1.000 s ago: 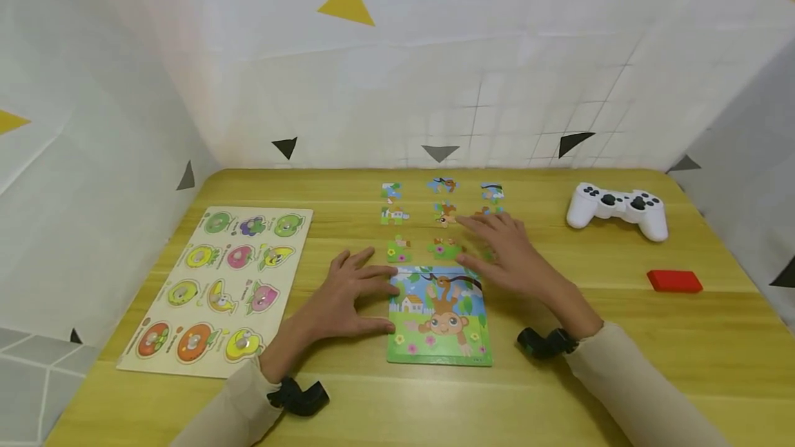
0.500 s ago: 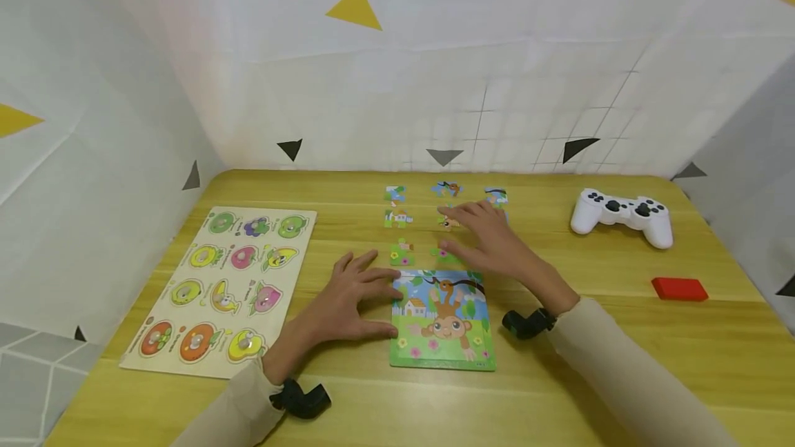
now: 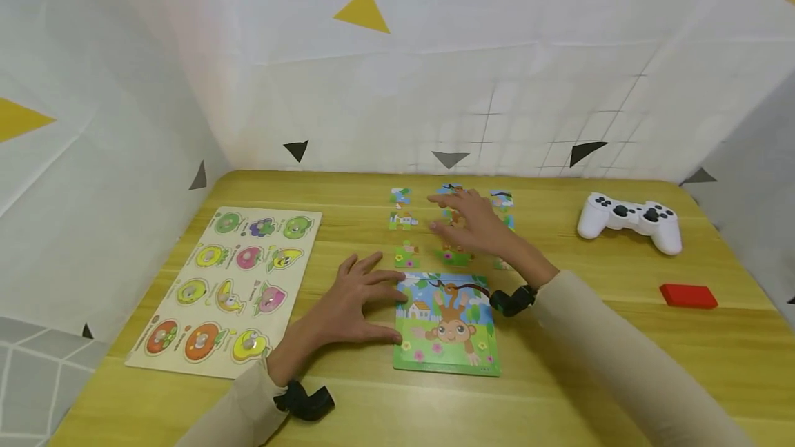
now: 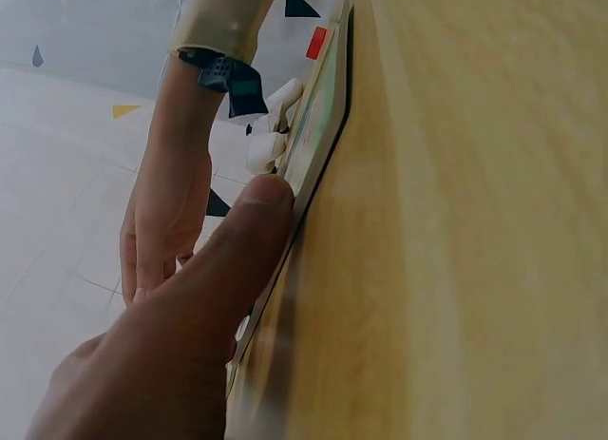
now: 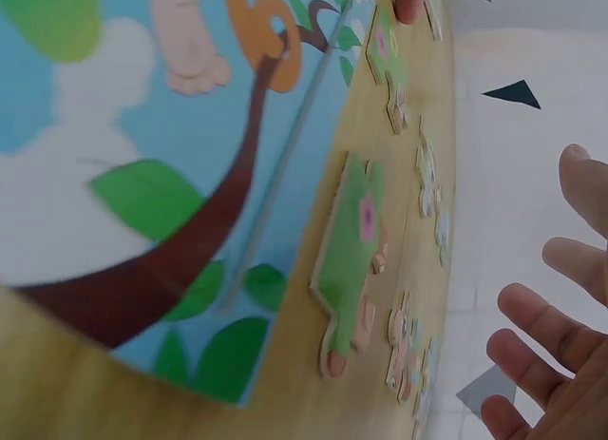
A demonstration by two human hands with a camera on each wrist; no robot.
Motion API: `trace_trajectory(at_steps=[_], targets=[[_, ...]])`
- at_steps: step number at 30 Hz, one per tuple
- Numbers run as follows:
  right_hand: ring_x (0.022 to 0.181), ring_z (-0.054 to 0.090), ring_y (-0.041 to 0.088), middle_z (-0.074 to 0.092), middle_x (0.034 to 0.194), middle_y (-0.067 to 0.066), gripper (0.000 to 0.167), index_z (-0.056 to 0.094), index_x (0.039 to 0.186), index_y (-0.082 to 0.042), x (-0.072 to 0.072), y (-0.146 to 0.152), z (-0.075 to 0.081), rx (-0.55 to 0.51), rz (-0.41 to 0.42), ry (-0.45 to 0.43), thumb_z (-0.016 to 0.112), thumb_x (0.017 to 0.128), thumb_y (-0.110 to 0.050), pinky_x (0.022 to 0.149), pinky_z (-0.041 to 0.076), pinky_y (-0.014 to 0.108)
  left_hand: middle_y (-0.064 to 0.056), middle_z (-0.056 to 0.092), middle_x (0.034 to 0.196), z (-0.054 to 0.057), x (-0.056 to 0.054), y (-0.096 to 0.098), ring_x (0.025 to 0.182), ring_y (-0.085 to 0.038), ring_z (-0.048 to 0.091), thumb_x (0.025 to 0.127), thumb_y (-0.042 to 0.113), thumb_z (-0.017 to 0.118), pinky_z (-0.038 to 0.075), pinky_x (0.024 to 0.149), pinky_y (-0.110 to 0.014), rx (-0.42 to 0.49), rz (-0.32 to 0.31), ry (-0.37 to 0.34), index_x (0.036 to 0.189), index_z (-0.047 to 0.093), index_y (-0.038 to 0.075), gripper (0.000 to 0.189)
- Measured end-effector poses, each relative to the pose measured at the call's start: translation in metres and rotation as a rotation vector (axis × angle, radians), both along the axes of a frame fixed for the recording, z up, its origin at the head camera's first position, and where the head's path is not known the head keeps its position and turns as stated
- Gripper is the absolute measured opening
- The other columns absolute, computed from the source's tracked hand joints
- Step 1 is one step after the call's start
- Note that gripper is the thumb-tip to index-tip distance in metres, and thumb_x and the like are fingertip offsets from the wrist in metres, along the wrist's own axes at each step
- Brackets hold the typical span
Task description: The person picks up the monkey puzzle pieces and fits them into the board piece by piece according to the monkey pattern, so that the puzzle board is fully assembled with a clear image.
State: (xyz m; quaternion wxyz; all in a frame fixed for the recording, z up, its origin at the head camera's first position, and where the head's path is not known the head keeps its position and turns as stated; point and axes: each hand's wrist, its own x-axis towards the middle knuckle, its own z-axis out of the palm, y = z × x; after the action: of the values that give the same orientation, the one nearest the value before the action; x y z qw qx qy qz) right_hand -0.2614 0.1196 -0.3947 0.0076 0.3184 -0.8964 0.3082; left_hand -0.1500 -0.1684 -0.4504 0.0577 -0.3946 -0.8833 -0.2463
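- Over the middle of the loose puzzle pieces (image 3: 404, 220), the right hand (image 3: 475, 225) hovers with its fingers bent slightly and apart, grasping nothing. Coming down flat, it could shove several pieces at once; they look thin and light, so they would probably slide.
- Along the left edge of the monkey picture board (image 3: 444, 323), the left hand (image 3: 348, 299) spreads its thumb and fingers, touching but not clenched. A forward nudge from it could run the board, which lies flat on the tabletop (image 3: 373, 412), into the nearest row of pieces just beyond.
- At the right wrist, a black wrist camera (image 3: 512, 301) overlaps the board's far right corner in the head view; whether it touches cannot be told. Lowering the wrist there could knock the board askew.
- Under the right hand, some pieces are partly hidden from the head view, so a pinch could be misjudged, or skid off such flat edges.
- Beside the left sleeve (image 3: 232, 409), the fruit board (image 3: 292, 280) lies close enough that a careless sweep could drag it.
- Well off to the right, the white game controller (image 3: 630, 219) and red block (image 3: 688, 296) seem at risk only from a wide swing.
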Motion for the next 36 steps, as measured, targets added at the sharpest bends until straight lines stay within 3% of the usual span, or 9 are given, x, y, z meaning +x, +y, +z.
trace_trajectory(at_steps=[3, 9, 15, 22, 36], targets=[[0.119, 0.053, 0.041, 0.064, 0.130, 0.022, 0.052, 0.055, 0.146, -0.011, -0.006, -0.004, 0.000, -0.021, 0.001, -0.005, 0.066, 0.099, -0.030, 0.096, 0.036, 0.061, 0.008, 0.058, 0.148, -0.001, 0.000, 0.000, 0.152, -0.045, 0.030, 0.075, 0.064, 0.082, 0.014, 0.116, -0.075, 0.003, -0.002, -0.004, 0.123, 0.071, 0.034, 0.057], [0.119, 0.061, 0.041, 0.064, 0.134, 0.023, 0.050, 0.058, 0.143, -0.007, -0.023, -0.010, 0.001, -0.052, 0.015, -0.061, 0.069, 0.098, -0.027, 0.097, 0.050, 0.059, 0.008, 0.058, 0.148, -0.002, 0.000, 0.000, 0.152, -0.045, 0.030, 0.074, 0.064, 0.082, 0.014, 0.115, -0.076, 0.012, -0.004, -0.006, 0.123, 0.071, 0.034, 0.057], [0.121, 0.058, 0.041, 0.063, 0.134, 0.024, 0.052, 0.056, 0.145, -0.007, -0.040, -0.015, 0.003, -0.038, -0.005, -0.166, 0.069, 0.098, -0.026, 0.103, 0.047, 0.058, 0.008, 0.058, 0.148, -0.003, -0.001, 0.000, 0.152, -0.044, 0.030, 0.075, 0.064, 0.082, 0.014, 0.116, -0.075, 0.012, -0.001, 0.000, 0.123, 0.071, 0.035, 0.057], [0.116, 0.060, 0.039, 0.064, 0.133, 0.024, 0.050, 0.057, 0.144, -0.007, -0.053, -0.029, 0.004, -0.029, 0.001, -0.210, 0.069, 0.099, -0.024, 0.100, 0.049, 0.054, 0.009, 0.058, 0.148, -0.003, -0.001, -0.001, 0.153, -0.044, 0.029, 0.074, 0.064, 0.082, 0.013, 0.116, -0.075, 0.019, 0.001, -0.009, 0.122, 0.071, 0.036, 0.057], [0.123, 0.057, 0.039, 0.058, 0.137, 0.022, 0.045, 0.057, 0.142, -0.005, -0.073, -0.049, -0.005, -0.036, -0.036, -0.290, 0.065, 0.101, -0.021, 0.101, 0.050, 0.054, 0.009, 0.058, 0.148, -0.003, -0.001, 0.000, 0.153, -0.043, 0.028, 0.073, 0.062, 0.083, 0.013, 0.116, -0.075, 0.003, 0.003, -0.016, 0.122, 0.071, 0.035, 0.057]])
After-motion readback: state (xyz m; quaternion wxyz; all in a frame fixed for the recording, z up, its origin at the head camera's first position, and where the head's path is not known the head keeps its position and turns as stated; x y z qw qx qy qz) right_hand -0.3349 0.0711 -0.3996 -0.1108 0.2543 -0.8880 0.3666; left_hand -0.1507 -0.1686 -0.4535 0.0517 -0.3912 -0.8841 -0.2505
